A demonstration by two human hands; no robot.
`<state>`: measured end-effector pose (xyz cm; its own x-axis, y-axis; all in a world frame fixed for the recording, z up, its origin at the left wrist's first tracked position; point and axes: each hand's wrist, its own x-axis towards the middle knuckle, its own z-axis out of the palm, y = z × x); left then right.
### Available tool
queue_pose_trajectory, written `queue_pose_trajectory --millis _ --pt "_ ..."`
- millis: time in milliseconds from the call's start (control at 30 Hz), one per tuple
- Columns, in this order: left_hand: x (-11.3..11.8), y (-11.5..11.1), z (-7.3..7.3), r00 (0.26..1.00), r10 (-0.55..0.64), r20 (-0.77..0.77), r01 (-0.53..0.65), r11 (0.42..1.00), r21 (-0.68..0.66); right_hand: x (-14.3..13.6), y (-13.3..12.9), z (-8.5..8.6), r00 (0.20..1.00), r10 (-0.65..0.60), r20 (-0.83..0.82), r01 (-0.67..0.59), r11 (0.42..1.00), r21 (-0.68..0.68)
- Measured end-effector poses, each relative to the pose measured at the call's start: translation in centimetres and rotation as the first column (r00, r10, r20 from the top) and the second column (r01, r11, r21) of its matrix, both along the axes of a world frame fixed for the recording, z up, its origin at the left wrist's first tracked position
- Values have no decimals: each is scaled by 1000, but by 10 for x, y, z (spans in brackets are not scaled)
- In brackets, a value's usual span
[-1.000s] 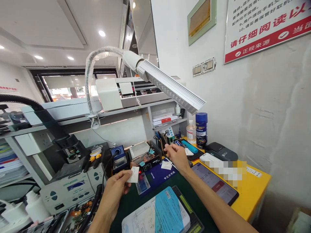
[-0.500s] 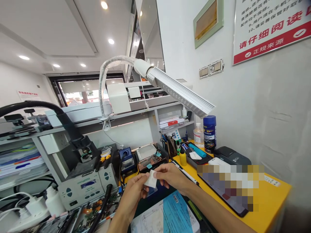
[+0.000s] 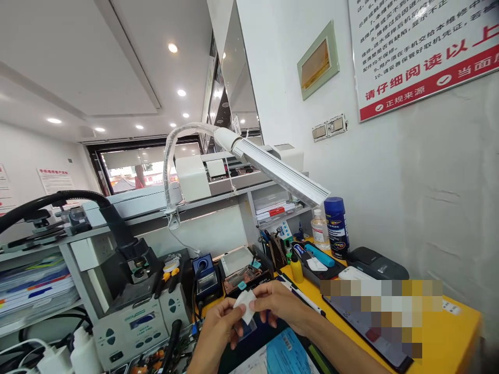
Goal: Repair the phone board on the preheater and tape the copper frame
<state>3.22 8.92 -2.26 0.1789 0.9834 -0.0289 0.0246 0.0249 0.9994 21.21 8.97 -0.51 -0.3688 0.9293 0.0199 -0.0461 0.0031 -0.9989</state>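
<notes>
Low in the middle of the view, both my hands pinch a small, thin white wipe [image 3: 245, 305], which looks folded and a little crumpled. My left hand [image 3: 224, 324] has its thumb on the lower left side of the wipe. On the right edge, my right hand [image 3: 276, 304] grips it between thumb and fingers. Just below the hands, a dark phone-like object [image 3: 246, 328] is partly hidden by my fingers. A white and blue box [image 3: 286, 350] lies nearer to me, cut off by the bottom of the picture.
A grey rework station [image 3: 134, 332] stands on the left. A blue soldering station [image 3: 206, 278] sits behind my hands. To the right are a yellow bottle [image 3: 297, 269], a blue spray can [image 3: 337, 228] and a phone [image 3: 362, 324]. A lamp [image 3: 278, 171] hangs above.
The view has tilted up, so the bench sits lower in the picture. Between my hands the white wipe has changed from a flatter square to a more crumpled, rounded shape.
</notes>
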Motion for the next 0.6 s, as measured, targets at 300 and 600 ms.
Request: queue_pose_trajectory --millis 300,600 --pt "0 -8 10 996 -75 52 73 997 32 -1 -1 -2 997 1 -73 -7 997 -78" --pt "1 -9 10 996 -38 83 33 998 60 -1 8 -12 999 -39 -31 40 999 19"
